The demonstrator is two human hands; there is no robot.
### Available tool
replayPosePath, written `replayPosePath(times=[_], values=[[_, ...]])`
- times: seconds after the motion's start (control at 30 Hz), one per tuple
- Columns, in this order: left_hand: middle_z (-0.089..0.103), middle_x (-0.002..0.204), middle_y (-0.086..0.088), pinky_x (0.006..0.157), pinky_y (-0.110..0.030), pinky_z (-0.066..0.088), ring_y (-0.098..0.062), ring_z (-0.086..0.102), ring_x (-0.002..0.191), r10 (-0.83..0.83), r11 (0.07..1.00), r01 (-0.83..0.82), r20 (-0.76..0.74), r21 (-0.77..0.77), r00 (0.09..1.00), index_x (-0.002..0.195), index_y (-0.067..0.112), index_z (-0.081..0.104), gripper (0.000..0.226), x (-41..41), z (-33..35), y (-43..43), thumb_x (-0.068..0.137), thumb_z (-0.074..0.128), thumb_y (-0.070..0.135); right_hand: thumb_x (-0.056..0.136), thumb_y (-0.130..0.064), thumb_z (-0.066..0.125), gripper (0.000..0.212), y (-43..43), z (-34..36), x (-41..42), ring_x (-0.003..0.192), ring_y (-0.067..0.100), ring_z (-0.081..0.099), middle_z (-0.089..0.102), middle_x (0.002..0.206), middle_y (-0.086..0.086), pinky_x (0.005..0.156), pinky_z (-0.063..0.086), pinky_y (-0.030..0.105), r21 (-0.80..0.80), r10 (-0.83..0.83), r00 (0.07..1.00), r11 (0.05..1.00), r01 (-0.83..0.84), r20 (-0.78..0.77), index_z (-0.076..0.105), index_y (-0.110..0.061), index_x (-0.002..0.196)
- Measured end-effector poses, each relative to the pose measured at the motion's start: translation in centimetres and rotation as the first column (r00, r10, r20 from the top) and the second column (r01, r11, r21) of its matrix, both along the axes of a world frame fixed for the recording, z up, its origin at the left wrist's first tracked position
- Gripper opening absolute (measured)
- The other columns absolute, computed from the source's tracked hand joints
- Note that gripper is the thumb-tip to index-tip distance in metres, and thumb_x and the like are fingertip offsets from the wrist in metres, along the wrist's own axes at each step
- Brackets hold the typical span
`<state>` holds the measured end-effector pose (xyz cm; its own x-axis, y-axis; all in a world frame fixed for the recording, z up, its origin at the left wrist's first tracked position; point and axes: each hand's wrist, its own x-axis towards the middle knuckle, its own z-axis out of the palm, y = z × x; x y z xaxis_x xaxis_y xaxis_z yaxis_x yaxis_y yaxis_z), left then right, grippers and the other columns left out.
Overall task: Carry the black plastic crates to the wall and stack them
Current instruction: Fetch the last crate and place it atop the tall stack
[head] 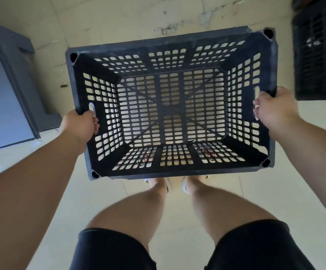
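An empty black plastic crate [107, 169] with slotted walls and floor hangs in the air in front of me, open side up, above my feet. My left hand [80, 127] grips its left short rim by the handle slot. On the opposite short rim, my right hand [271, 108] is closed around the edge. Another black crate [318, 51] stands at the upper right, its slotted side facing me; its top is cut off by the frame.
A grey-blue cabinet or bin [6, 84] stands on the left. Pale floor tiles [119, 18] with stains and scuffs stretch ahead. My bare legs and sandalled feet [185, 186] are below the crate.
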<state>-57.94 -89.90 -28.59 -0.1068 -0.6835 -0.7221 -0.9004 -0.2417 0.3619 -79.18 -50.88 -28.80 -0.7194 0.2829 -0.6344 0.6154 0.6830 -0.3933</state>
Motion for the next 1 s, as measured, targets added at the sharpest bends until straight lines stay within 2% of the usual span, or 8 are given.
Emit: replayPosePath(times=[0.17,0.3,0.43,0.53,0.73,0.87,0.93,1.0], values=[[0.060,0.076,-0.005,0.057,-0.026,0.049,-0.016,0.055,0.056,-0.017,1.000,0.017,0.018,-0.008,1.000,0.105,0.008,0.061,0.013,0.5,8.0,1.8,0.100,0.053,0.017,0.099,-0.029,0.047,0.018,1.8,8.1,0.9,0.078,0.026,0.066,0.072,0.098,0.002,0.077,0.059,0.045,0.028,0.004,1.000,1.000,-0.004,0.010,0.060,-0.020,0.106],[0.062,0.076,-0.003,0.058,-0.028,0.049,-0.016,0.057,0.058,-0.052,0.999,0.052,0.027,-0.012,0.998,0.102,0.009,0.063,0.014,-0.1,16.6,3.0,0.100,0.055,0.020,0.092,-0.032,0.046,0.020,4.2,16.3,2.0,0.073,0.030,0.064,0.070,0.094,0.010,0.065,0.054,0.045,0.024,-0.072,0.997,0.997,0.071,0.012,0.059,-0.019,0.098],[0.065,0.077,-0.004,0.060,-0.028,0.047,-0.016,0.058,0.059,-0.168,0.986,0.168,0.032,-0.010,0.985,0.101,0.010,0.063,0.015,-1.0,25.8,4.2,0.101,0.055,0.023,0.090,-0.029,0.045,0.024,7.2,24.9,3.8,0.071,0.032,0.062,0.064,0.086,0.012,0.058,0.052,0.040,0.013,-0.144,0.989,0.990,0.143,0.042,0.059,-0.012,0.100],[0.066,0.078,-0.005,0.057,-0.026,0.042,-0.015,0.059,0.062,-0.255,0.966,0.257,0.042,-0.035,0.966,0.096,0.012,0.061,0.016,-1.9,33.3,5.6,0.102,0.054,0.025,0.099,-0.024,0.046,0.023,8.7,32.1,5.4,0.072,0.031,0.062,0.067,0.093,0.014,0.052,0.047,0.032,0.015,-0.185,0.981,0.983,0.184,0.060,0.060,-0.008,0.108],[0.068,0.080,-0.010,0.068,-0.037,0.051,-0.025,0.062,0.070,-0.315,0.948,0.314,0.001,-0.050,0.949,0.085,0.009,0.065,0.019,-3.0,44.9,6.6,0.098,0.054,0.020,0.105,-0.021,0.045,0.023,10.8,44.4,8.6,0.076,0.033,0.063,0.068,0.098,0.019,0.057,0.046,0.034,0.035,-0.201,0.979,0.979,0.200,0.021,0.058,-0.005,0.115],[0.067,0.082,-0.010,0.068,-0.036,0.049,-0.026,0.061,0.072,-0.361,0.932,0.360,-0.028,-0.050,0.932,0.088,0.007,0.063,0.017,-3.3,49.9,7.1,0.098,0.053,0.016,0.106,-0.017,0.043,0.020,10.8,50.8,11.0,0.069,0.025,0.055,0.062,0.097,0.018,0.056,0.039,0.032,0.081,-0.227,0.973,0.970,0.229,-0.035,0.053,-0.004,0.115],[0.067,0.083,-0.011,0.069,-0.034,0.048,-0.028,0.061,0.073,-0.397,0.917,0.395,-0.031,-0.063,0.917,0.092,0.005,0.063,0.016,-3.7,51.6,6.9,0.099,0.054,0.016,0.105,-0.015,0.043,0.024,10.5,52.9,12.1,0.067,0.025,0.051,0.060,0.097,0.020,0.060,0.039,0.034,0.083,-0.247,0.966,0.964,0.252,-0.075,0.055,0.001,0.118],[0.066,0.078,-0.009,0.063,-0.031,0.046,-0.026,0.059,0.067,-0.419,0.908,0.416,-0.055,-0.055,0.907,0.092,0.005,0.064,0.015,-4.2,53.2,6.5,0.099,0.054,0.015,0.105,-0.013,0.044,0.027,10.2,54.8,13.5,0.064,0.023,0.048,0.058,0.093,0.020,0.059,0.038,0.033,0.083,-0.279,0.955,0.954,0.288,-0.106,0.055,0.005,0.121]])
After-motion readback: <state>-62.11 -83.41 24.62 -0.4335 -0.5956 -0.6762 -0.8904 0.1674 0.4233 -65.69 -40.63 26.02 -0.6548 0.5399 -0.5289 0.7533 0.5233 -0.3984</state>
